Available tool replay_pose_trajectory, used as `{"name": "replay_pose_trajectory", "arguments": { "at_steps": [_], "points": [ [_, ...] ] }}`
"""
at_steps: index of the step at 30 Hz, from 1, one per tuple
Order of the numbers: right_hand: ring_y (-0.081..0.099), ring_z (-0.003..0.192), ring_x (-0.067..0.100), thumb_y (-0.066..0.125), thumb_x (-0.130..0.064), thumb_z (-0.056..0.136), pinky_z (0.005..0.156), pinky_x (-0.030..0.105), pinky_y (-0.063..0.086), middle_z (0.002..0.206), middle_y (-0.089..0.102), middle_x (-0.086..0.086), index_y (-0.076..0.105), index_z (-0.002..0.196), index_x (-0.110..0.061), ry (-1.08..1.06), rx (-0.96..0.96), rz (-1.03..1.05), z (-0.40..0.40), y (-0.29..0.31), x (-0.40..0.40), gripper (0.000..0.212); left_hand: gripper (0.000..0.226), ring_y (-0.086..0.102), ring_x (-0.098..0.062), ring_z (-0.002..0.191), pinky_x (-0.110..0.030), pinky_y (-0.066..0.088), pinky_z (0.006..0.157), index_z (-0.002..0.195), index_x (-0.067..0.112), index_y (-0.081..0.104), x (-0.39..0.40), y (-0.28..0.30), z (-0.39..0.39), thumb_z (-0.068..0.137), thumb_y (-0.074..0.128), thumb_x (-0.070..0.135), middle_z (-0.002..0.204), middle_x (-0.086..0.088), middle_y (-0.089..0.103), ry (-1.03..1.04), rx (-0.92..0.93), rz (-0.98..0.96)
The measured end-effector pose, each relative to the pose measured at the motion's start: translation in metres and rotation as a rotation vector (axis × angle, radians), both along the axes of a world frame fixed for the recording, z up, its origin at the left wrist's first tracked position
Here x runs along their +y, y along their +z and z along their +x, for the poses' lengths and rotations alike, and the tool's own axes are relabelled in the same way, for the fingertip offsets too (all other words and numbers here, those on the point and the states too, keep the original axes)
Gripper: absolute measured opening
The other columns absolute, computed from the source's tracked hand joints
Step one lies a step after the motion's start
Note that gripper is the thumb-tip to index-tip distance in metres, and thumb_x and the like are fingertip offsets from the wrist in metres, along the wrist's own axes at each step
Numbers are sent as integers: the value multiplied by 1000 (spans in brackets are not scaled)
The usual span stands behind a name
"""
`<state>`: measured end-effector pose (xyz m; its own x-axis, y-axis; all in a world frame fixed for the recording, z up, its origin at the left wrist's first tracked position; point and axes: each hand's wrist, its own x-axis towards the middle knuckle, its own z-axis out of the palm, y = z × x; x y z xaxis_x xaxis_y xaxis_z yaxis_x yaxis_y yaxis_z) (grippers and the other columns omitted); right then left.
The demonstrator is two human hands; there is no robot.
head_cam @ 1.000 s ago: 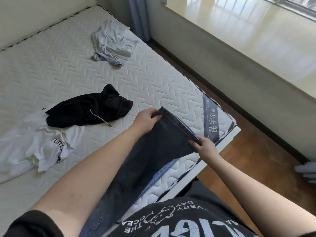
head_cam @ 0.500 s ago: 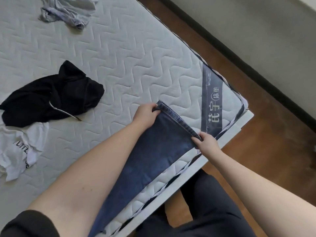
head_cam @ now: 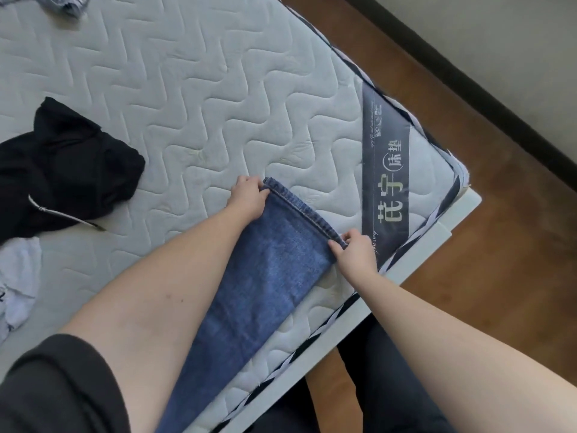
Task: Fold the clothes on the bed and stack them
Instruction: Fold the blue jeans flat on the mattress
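Lying at far left on the quilted white mattress (head_cam: 199, 89): crumpled white garment (head_cam: 18, 276), then crumpled black drawstring garment (head_cam: 68, 164). Centre: blue denim jeans leg (head_cam: 268, 276), flat near the bed's edge. Left hand (head_cam: 248, 198) and right hand (head_cam: 354, 253) pinch opposite hem corners, fingers (head_cam: 335, 246) curled. Since a second ago the hem has come down onto the mattress.
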<state>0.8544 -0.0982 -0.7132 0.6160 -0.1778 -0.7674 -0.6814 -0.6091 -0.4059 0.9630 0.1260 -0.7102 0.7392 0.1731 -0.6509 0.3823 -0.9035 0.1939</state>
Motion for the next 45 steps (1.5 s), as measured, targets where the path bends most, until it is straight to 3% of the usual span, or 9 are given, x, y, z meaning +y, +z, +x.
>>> {"name": "replay_pose_trajectory", "arguments": {
  "at_steps": [6,14,19,24,27,30,34,40,45],
  "points": [
    [56,106,25,73,-27,86,80,33,41,120,54,3,49,119,-17,-59,14,3,6,-7,4,42,14,57,-33,103,-33,39,81,102,11,58,3,-11,9,97,58,24,112,-15,60,66,-12,-26],
    [54,77,21,71,-32,87,61,31,35,88,58,3,55,83,-16,195,55,-15,20,-8,-16,23,21,62,-25,97,-22,39,78,108,13,64,6,-13,22,88,70,13,91,0,61,70,-17,-175],
    [52,75,16,69,-40,88,56,31,34,82,57,-6,53,93,-23,20,-8,-94,29,-5,-40,24,26,61,-24,98,-26,43,86,119,21,62,-20,-15,34,93,64,17,99,2,62,52,-120,-318],
    [55,91,27,70,-43,86,71,37,43,101,60,3,50,104,-22,112,-82,-281,30,-3,-36,33,36,52,-28,117,-41,41,97,133,24,52,-27,-13,24,97,51,19,127,-6,57,4,-278,-108],
    [46,113,32,69,-38,85,97,43,34,124,48,12,45,131,-15,265,-322,-475,20,3,-30,57,44,48,-29,118,-42,36,98,141,20,46,-13,-1,-9,97,49,18,130,-8,52,-140,-345,-34],
    [39,128,31,65,-33,88,105,43,25,138,44,11,40,143,-15,499,-466,-428,1,12,-9,63,47,47,-27,121,-39,31,102,143,14,43,6,11,-64,96,47,15,135,-6,51,-206,-361,-42],
    [35,140,27,65,-29,89,112,43,25,152,39,7,37,149,-14,716,-490,-264,-25,20,37,68,57,38,-28,136,-37,22,114,150,10,33,32,21,-146,95,45,8,148,-9,42,-237,-281,-5],
    [26,147,25,59,-25,93,119,43,19,159,29,6,33,152,-11,1074,-464,-110,-61,4,111,66,58,57,-32,118,-42,42,104,138,7,52,81,24,-271,81,62,4,129,-11,58,-262,-239,58],
    [17,150,22,53,-30,95,121,41,11,162,20,2,25,155,-15,1321,-484,-30,-85,-10,172,68,62,47,-24,136,-43,38,112,145,13,46,131,15,-332,87,66,22,148,-8,47,-163,-195,230]
  ]
}}
